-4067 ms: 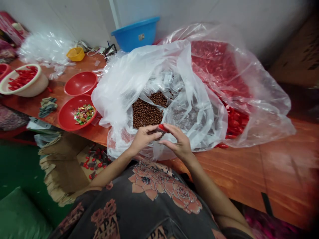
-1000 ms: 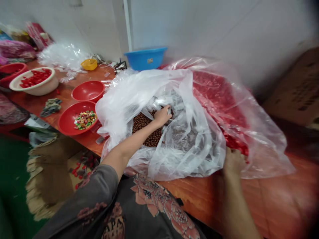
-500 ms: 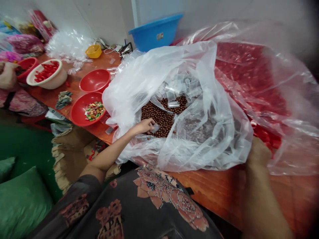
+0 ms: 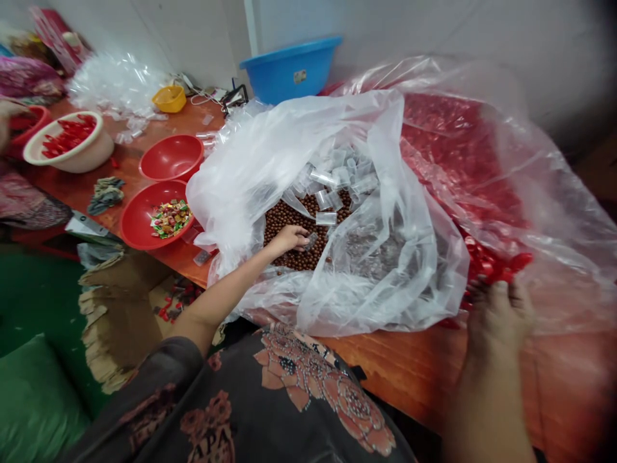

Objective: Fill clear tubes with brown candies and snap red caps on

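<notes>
My left hand (image 4: 292, 238) is closed on a small clear plastic tube (image 4: 312, 240), just above brown round balls (image 4: 301, 258) heaped in a big clear plastic bag (image 4: 385, 315). More clear tubes (image 4: 326, 218) lie on and behind the balls in the same bag. To the right, my right hand (image 4: 504, 312), somewhat blurred, reaches to shiny red plastic pieces (image 4: 486, 260) at the mouth of a second clear bag (image 4: 569, 283). Its fingers look spread, with their tips against the red pieces.
Left of the bags are a red bowl of wrapped sweets (image 4: 132, 222), another red bowl (image 4: 171, 154) and a white bowl of red pieces (image 4: 99, 145). A blue basin (image 4: 292, 71) stands by the wall. A cardboard box (image 4: 120, 315) is below. Another person's hand (image 4: 6, 122) shows far left.
My right hand has come from beside the bag's edge up to the red pieces, its fingers now showing. My left hand keeps the tube over the balls. The view has shifted slightly.
</notes>
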`<state>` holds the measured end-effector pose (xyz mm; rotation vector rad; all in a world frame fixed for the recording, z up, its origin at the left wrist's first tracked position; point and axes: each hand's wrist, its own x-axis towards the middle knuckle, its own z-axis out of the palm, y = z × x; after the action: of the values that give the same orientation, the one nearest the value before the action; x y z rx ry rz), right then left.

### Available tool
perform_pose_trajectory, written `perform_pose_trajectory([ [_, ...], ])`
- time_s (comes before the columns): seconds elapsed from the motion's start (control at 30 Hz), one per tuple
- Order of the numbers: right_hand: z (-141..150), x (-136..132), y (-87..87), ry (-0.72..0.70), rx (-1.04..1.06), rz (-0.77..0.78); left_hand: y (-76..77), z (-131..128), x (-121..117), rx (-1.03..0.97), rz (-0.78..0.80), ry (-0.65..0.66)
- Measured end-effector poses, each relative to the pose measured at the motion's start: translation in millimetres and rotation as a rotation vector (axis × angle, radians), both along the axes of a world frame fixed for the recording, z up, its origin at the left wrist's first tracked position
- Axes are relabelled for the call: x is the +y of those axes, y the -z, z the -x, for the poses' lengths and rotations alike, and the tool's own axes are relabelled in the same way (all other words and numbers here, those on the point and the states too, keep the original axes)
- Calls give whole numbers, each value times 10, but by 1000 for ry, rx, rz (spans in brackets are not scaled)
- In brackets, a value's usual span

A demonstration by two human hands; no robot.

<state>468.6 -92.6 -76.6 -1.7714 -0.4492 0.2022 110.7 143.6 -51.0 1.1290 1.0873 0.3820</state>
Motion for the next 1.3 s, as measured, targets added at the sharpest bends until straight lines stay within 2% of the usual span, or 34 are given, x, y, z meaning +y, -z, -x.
perform_pose_trajectory([
  [0.07, 35, -17, -83, 26, 171, -196, 9, 9, -30, -39, 29, -15],
  [0.13, 83, -43, -198, 22, 279, -270, 15, 11, -59, -78, 51, -28],
  [0.23, 190, -101, -401, 9, 328, -294, 8, 25, -96, -123, 69, -42],
  [0.33, 345, -155, -628, -52, 274, -279, -42, 82, -135, -176, 94, -66],
  [0.5, 675, -123, -993, -95, 268, -271, -243, 265, -262, -339, 139, -107],
  [0.6, 937, -20, -1127, -178, 255, -306, -395, 372, -388, -432, 136, -119],
  [0.7, 1279, 122, -1186, -377, 287, -334, -535, 424, -539, -465, 83, -103],
  [0.87, 1853, 425, -1187, -777, 386, -169, -709, 393, -804, -493, -22, 4],
  [0.93, 2006, 530, -1178, -864, 369, -145, -753, 373, -885, -492, -43, 32],
  [1.07, 2152, 611, -1161, -899, 249, -163, -792, 367, -964, -493, -81, 28],
  [1.2, 2169, 587, -1138, -873, 79, -156, -803, 394, -989, -486, -114, 35],
  [1.3, 2183, 565, -1123, -851, 46, -143, -809, 398, -1020, -473, -133, 53],
])
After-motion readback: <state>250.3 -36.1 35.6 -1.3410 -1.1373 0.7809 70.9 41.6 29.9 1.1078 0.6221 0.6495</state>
